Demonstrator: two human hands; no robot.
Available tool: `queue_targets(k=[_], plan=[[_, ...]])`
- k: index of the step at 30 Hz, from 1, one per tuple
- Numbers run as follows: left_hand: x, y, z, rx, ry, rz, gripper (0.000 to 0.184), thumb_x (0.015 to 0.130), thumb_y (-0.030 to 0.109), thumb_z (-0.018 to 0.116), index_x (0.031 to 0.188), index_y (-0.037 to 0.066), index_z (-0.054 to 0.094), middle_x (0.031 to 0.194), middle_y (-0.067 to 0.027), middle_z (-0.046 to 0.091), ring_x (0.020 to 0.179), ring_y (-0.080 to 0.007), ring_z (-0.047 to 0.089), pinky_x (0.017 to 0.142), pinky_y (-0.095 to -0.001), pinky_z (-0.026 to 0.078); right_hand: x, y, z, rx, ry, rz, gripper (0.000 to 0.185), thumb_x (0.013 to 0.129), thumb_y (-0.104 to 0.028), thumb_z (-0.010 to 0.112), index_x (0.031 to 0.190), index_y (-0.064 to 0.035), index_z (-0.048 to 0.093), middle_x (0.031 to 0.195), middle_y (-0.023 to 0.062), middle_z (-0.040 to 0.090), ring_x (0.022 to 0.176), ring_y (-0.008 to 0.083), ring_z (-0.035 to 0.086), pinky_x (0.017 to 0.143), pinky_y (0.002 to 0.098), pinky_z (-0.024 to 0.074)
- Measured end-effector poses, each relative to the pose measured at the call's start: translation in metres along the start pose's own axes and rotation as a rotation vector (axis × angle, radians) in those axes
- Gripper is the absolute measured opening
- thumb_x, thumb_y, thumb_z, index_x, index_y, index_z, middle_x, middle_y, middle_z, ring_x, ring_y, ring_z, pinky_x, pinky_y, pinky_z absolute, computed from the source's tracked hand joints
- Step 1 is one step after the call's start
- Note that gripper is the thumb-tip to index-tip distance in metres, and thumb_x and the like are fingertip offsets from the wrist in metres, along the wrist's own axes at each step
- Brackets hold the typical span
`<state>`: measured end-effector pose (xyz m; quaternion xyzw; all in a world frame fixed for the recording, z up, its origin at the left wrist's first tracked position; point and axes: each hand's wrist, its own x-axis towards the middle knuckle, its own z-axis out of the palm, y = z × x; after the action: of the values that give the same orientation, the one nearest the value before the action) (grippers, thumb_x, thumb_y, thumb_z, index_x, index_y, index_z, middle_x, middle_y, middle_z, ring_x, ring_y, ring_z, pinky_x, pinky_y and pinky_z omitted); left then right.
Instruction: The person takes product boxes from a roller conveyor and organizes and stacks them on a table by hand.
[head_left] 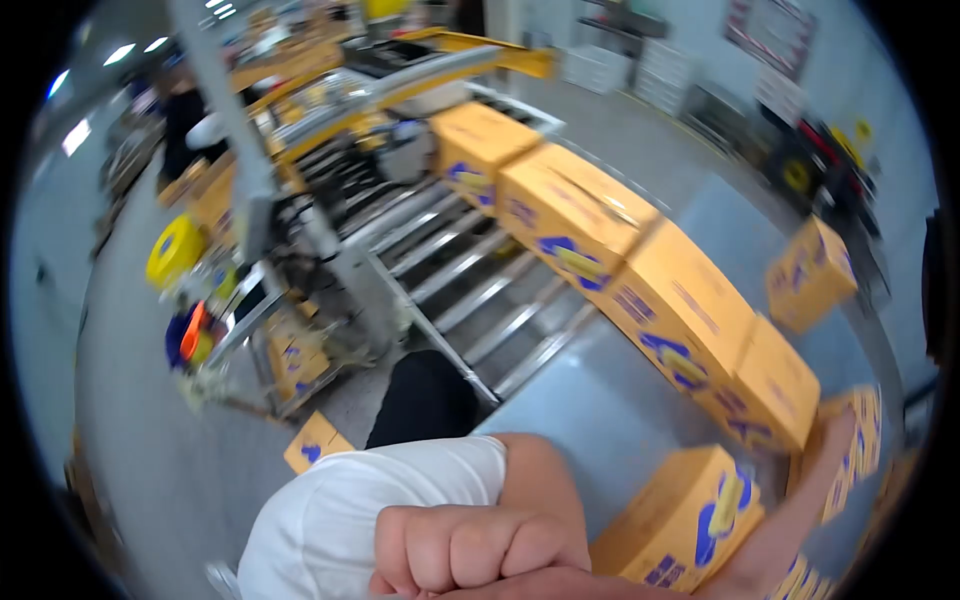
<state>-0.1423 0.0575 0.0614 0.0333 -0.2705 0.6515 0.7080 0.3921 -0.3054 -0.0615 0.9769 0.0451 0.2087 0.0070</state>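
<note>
Close to the camera, at the bottom of the head view, a closed fist, apparently my right hand (480, 548), has its fingers curled; anything inside is hidden. My right forearm runs in from the right side. My left arm, in a white sleeve (370, 510), bends at the elbow, and the fist covers its lower end, so my left hand is hidden. Just right of the fist stands an orange-yellow carton (655, 515) with blue print. Beyond it, similar cartons (685, 310) form a row along the metal table (570, 400) and the rollers (480, 290).
A carton-sealing machine (400, 150) stands at the row's far end. Another carton (810, 270) sits at the right. On the left are a cart with yellow tape rolls (175, 250) and a flat carton piece (318, 440) lower down. A person in dark clothing (185, 120) is far back.
</note>
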Motion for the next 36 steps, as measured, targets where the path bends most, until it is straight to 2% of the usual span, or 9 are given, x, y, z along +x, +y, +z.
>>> queue_targets(k=[3,6,9,12,16,19,27,30,36], plan=[[0.019,0.004,0.0,0.017,-0.009,0.139,0.017,0.097,0.018,0.06,0.081,0.019,0.053,0.076,0.0077,0.047,0.069,-0.0088,0.043,0.069,-0.0263,0.035,-0.048,-0.144,-0.064,0.857,-0.416,-0.475,0.096,0.07,-0.014,0.079,0.157,-0.0091,0.039,0.161,0.0245,0.034,0.15,0.0414,0.032,0.122,0.048,0.032],[0.029,0.006,0.001,0.025,-0.033,0.211,0.018,0.097,0.018,0.06,0.081,0.018,0.053,0.076,0.008,0.046,0.069,-0.0082,0.043,0.069,-0.0257,0.034,-0.096,-0.245,-0.156,0.229,-0.488,-0.746,0.113,0.062,-0.014,0.085,0.161,-0.015,0.032,0.159,0.0242,0.034,0.149,0.0388,0.034,0.12,0.0512,0.0324],[0.029,0.005,-0.005,0.04,-0.048,0.205,0.016,0.097,0.017,0.06,0.082,0.018,0.054,0.077,0.0075,0.048,0.07,-0.0078,0.044,0.069,-0.0256,0.035,-0.097,-0.236,-0.131,0.316,-0.274,-0.61,0.121,0.058,-0.023,0.091,0.162,-0.0213,0.03,0.15,0.0205,0.043,0.143,0.0378,0.04,0.117,0.0585,0.0325],[0.03,0.005,-0.005,0.064,-0.04,0.197,0.015,0.097,0.016,0.06,0.083,0.017,0.055,0.079,0.007,0.049,0.071,-0.0075,0.046,0.07,-0.0256,0.037,-0.103,-0.255,-0.151,0.001,-0.016,-0.004,0.12,0.063,-0.026,0.092,0.163,-0.0254,0.027,0.15,0.0167,0.043,0.136,0.0413,0.044,0.116,0.0544,0.0347],[0.026,0.007,-0.005,0.106,-0.007,0.174,0.013,0.097,0.015,0.06,0.084,0.016,0.056,0.08,0.0064,0.052,0.073,-0.007,0.048,0.07,-0.0255,0.038,-0.057,-0.204,-0.07,0.169,-0.075,-0.244,0.078,0.092,-0.036,0.076,0.157,-0.0137,0.041,0.141,0.0185,0.054,0.131,0.0362,0.052,0.106,0.0417,0.0448],[0.022,0.009,-0.005,0.141,0.014,0.157,0.012,0.097,0.014,0.061,0.085,0.015,0.058,0.082,0.006,0.054,0.074,-0.0066,0.049,0.071,-0.0254,0.039,-0.069,-0.222,-0.075,0.662,-0.504,-0.264,0.071,0.099,-0.041,0.067,0.157,-0.0094,0.04,0.143,0.02,0.056,0.13,0.0338,0.054,0.106,0.0395,0.0458],[0.022,0.022,-0.007,0.233,0.079,0.1,0.009,0.096,0.012,0.061,0.088,0.012,0.061,0.085,0.0048,0.059,0.077,-0.0056,0.053,0.072,-0.0252,0.043,-0.026,-0.152,-0.015,0.747,-0.704,0.008,0.097,0.088,-0.07,0.065,0.16,-0.0113,0.034,0.155,0.0192,0.044,0.125,0.0372,0.056,0.098,0.0546,0.0485],[0.015,0.026,-0.005,0.308,0.125,0.031,0.008,0.096,0.011,0.061,0.089,0.012,0.062,0.086,0.0043,0.061,0.078,-0.0052,0.055,0.073,-0.0251,0.044,-0.006,-0.122,-0.009,0.988,-0.837,0.399,0.1,0.086,-0.073,0.063,0.16,-0.0129,0.035,0.159,0.0183,0.039,0.126,0.0422,0.052,0.098,0.062,0.043],[-0.006,0.072,0.038,0.926,0.463,-0.643,0.006,0.096,0.009,0.061,0.091,0.01,0.064,0.088,0.0034,0.065,0.081,-0.0045,0.058,0.073,-0.025,0.046,-0.032,-0.065,-0.06,1.073,-0.725,0.588,0.117,0.078,-0.084,0.06,0.165,-0.0148,0.024,0.166,0.0197,0.028,0.125,0.0427,0.052,0.103,0.0653,0.0372]])
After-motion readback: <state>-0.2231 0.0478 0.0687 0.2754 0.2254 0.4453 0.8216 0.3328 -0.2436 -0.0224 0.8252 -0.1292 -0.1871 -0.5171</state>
